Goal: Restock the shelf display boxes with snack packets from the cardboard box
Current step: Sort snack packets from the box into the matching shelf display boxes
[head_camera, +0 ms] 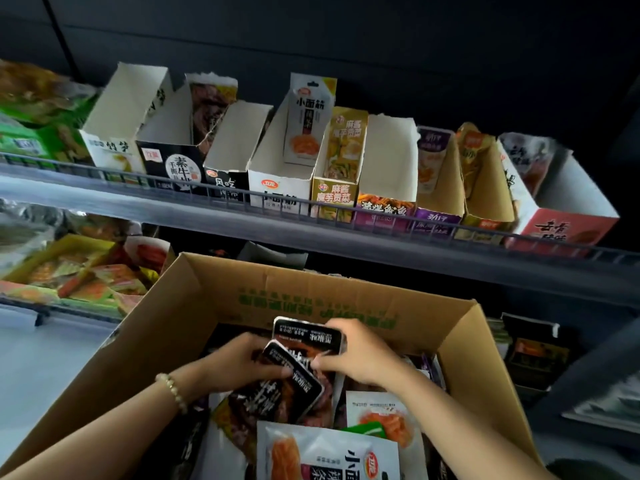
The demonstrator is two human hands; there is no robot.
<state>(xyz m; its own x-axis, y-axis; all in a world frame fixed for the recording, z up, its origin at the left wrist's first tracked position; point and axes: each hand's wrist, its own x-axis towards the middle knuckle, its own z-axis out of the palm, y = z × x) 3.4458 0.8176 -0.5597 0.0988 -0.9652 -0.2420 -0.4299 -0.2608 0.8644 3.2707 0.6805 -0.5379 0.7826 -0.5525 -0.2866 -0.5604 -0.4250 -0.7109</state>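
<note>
Inside the cardboard box [166, 323], toward its far wall: 2 black snack packets, overlapped and gripped between both hands.
- left hand [239, 358]: fingers curled round the left side of the front black packet [301, 386]. 1 beaded bracelet [173, 393] on the wrist.
- right hand [360, 355]: fingers curled over the right edge of the rear black packet [304, 336], thumb tip pressed on the front one.

Same box, nearer edge: 2 white packets with orange print, one [325, 455] at the near edge, one [381, 414] toward the right wall. Dark packets lie underneath, count cannot tell.

Upper shelf [138, 206], behind a wire rail [311, 202]: 9 open-top display boxes [280, 181] in one row, side by side. Counted from the shelf's left end:
- box 2 has dark packets at its back
- box 4 has 1 white packet [308, 119] standing upright
- box 5 has yellow packets
- boxes 7 and 8 each show a packet
- box 9, at the right end, has something at its back, too blurred to name

Lower shelf, left end: tray of orange and green packets [79, 271], blurred, not countable.
</note>
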